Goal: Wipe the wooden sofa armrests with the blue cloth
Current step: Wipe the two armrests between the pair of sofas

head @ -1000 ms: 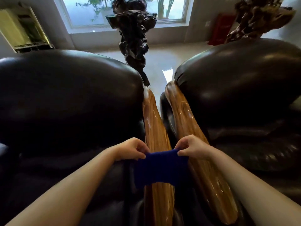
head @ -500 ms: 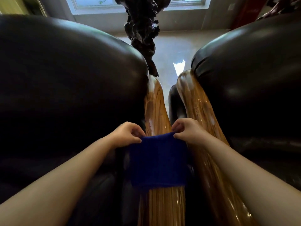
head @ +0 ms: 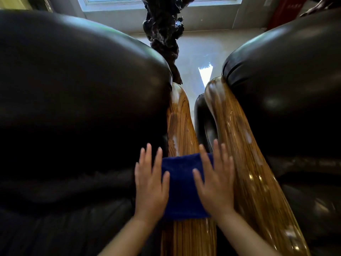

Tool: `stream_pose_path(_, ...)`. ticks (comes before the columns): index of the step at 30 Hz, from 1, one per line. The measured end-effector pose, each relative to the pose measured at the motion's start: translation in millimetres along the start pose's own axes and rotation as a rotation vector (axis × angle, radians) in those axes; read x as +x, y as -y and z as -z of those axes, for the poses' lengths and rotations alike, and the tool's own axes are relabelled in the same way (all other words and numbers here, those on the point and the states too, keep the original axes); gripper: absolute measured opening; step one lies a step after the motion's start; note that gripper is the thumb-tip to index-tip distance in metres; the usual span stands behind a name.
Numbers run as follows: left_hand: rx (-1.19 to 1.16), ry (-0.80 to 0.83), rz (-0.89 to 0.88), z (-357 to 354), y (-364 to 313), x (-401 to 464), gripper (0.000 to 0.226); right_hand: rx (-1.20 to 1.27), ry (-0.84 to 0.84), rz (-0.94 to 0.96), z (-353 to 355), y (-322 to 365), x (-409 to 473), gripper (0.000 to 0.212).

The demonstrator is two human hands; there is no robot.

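While both hands lie flat with fingers straight, the blue cloth (head: 182, 185) sits draped across the left wooden armrest (head: 181, 119), in the near-centre of the view. Left hand (head: 150, 187) rests on the cloth's left edge, fingers spread and pointing far, partly over the dark leather beside it — nothing gripped. Right hand (head: 215, 183) rests on the cloth's right edge, also spread flat, holding nothing, its outer side just beside the right wooden armrest (head: 245, 163). Both armrests are glossy, striped grain, running near to far with a narrow gap between them. Black leather sofa cushion (head: 73, 89) bulges on the left, another black leather cushion (head: 287, 80) on the right. Far centre — a dark gnarled wood sculpture (head: 164, 28) on the pale shiny floor (head: 203, 50), below a window (head: 110, 2).
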State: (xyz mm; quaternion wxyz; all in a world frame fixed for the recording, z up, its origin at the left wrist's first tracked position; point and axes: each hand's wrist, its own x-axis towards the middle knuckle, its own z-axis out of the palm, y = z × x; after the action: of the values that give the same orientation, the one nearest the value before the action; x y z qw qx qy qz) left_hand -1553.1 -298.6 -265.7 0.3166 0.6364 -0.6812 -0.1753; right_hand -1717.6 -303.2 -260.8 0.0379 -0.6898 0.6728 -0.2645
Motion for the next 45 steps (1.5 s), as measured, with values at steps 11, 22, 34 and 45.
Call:
stream_pose_path(11, 0.079, 0.161, 0.119, -62, 5, -9, 0.057, -0.112, 0.196, -0.052, -49, 6, -2, 0.056)
stream_pose_path(22, -0.010, 0.119, 0.118, -73, 7, 83, 0.059, 0.027, 0.225, -0.096, -72, 0, 79, 0.060)
stream_pose_path(34, 0.093, 0.141, -0.016, -81, 19, 163, 0.054, 0.140, 0.249, -0.054, -94, -5, 155, 0.053)
stream_pose_path(45, 0.190, 0.157, -0.093, -74, 18, 135, 0.052, 0.164, 0.249, -0.048, -86, -7, 130, 0.049)
